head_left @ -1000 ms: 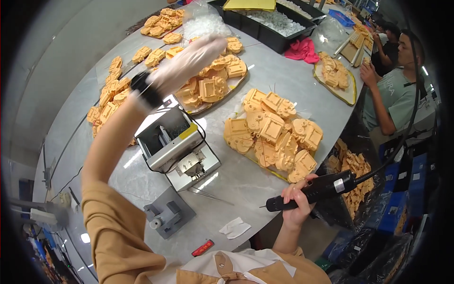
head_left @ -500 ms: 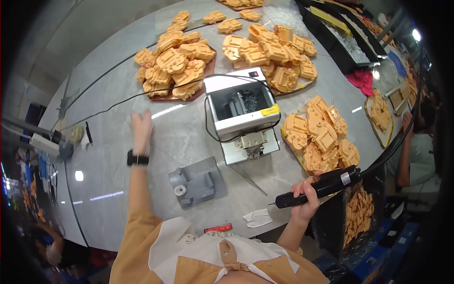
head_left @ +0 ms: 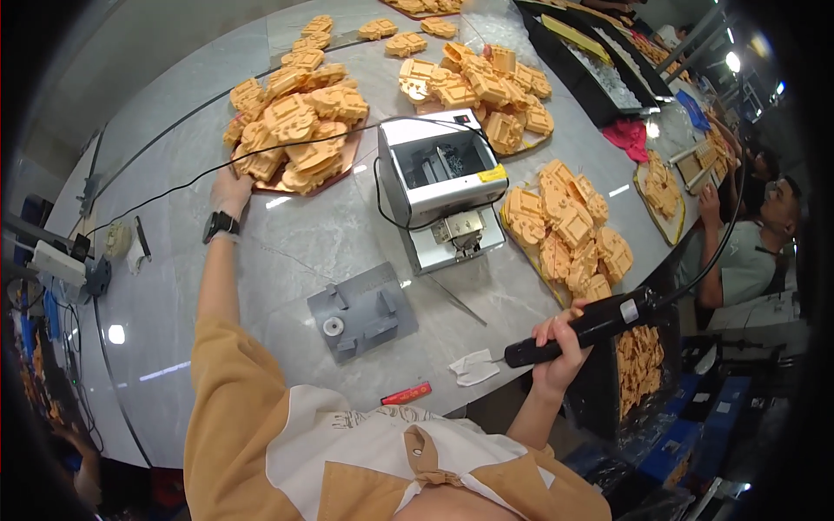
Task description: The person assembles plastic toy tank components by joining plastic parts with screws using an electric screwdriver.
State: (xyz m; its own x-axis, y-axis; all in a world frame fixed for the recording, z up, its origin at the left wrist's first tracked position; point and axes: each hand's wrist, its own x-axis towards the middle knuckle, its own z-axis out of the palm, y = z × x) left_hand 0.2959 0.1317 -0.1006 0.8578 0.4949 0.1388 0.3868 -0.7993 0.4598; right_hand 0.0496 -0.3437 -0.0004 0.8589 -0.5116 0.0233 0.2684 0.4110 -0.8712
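Note:
My left hand (head_left: 230, 193), with a black watch at its wrist, reaches to the lower left edge of a heap of orange plastic housings (head_left: 294, 122) piled on a reddish tray (head_left: 340, 170). Its fingertips meet the nearest housings there, and their grip is unclear. My right hand (head_left: 560, 349) is wrapped around a black corded electric screwdriver (head_left: 584, 332), whose thin bit points left above a white scrap (head_left: 474, 368). Between my arms lies a grey fixture (head_left: 369, 317) with raised blocks and a round white piece; it holds no housing.
A white screw feeder (head_left: 437, 206) with a cable stands mid-table. More orange housings (head_left: 486, 91) are heaped behind it and others (head_left: 569, 221) to its right. A red item (head_left: 406, 393) lies by the near edge. Another person (head_left: 751, 260) sits at right.
My left hand has moved forward and left from bare table to the housing heap. My right hand still holds the screwdriver, its bit now by the white scrap. The whole view has shifted slightly.

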